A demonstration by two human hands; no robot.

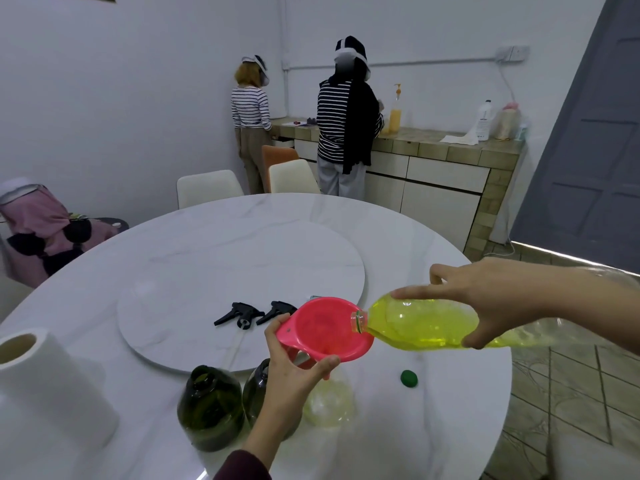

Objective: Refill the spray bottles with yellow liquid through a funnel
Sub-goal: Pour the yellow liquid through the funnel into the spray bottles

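White marble bench [433,403]: left hand [291,372] grips pink funnel [323,329] over clear bottle [329,403], apparently seated; right hand [485,299] holds tilted yellow-liquid bottle [422,329], mouth at rim.

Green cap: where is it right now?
In the head view, the green cap lies on the table, right of the clear bottle, below the tilted yellow bottle.

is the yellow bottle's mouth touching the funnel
Touching. The head view shows the bottle tipped by the right hand, its mouth resting on the funnel rim with no gap.
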